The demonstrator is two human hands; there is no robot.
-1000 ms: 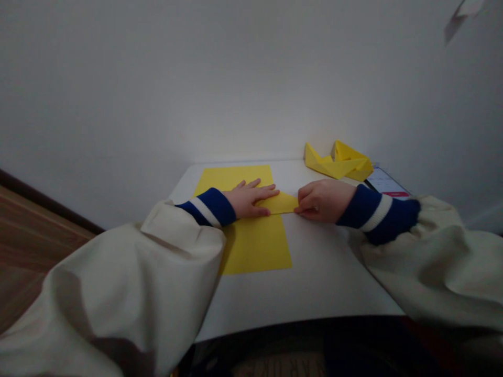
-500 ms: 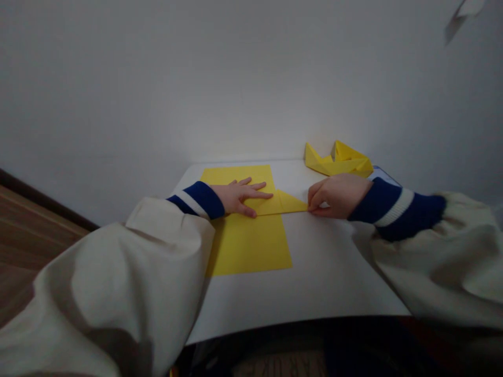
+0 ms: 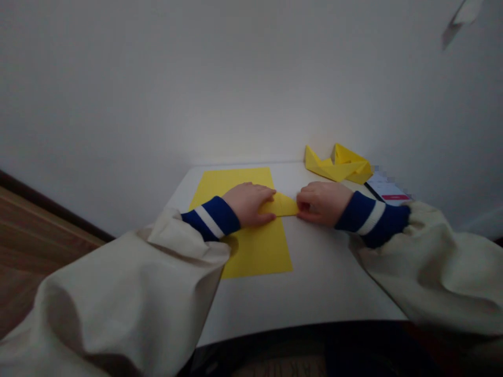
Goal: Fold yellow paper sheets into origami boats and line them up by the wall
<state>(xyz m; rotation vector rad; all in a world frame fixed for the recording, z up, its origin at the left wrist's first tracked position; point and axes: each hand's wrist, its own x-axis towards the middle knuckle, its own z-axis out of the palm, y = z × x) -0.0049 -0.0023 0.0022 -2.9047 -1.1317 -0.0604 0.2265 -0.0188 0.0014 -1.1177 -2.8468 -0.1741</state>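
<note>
A small folded yellow paper [image 3: 283, 206] lies across a flat yellow sheet [image 3: 257, 251], its pointed end reaching past the sheet's right edge. My right hand [image 3: 324, 202] pinches that right tip between thumb and fingers. From the left, my left hand [image 3: 251, 203] closes on the folded paper, thumb at the near edge and fingers on the far side. Its left part is hidden under that hand. Behind my right hand stands a folded yellow paper boat [image 3: 338, 163], which neither hand touches.
The white table [image 3: 306, 293] meets a pale wall [image 3: 251, 78] at the back. A device with a lit screen [image 3: 387, 186] lies at the right, partly behind my sleeve. Brown wooden furniture [image 3: 43, 251] stands at the left.
My left hand, flat with spread fingers before, has moved right and now grips the folded paper. My right hand has shifted slightly left with the paper's tip.
</note>
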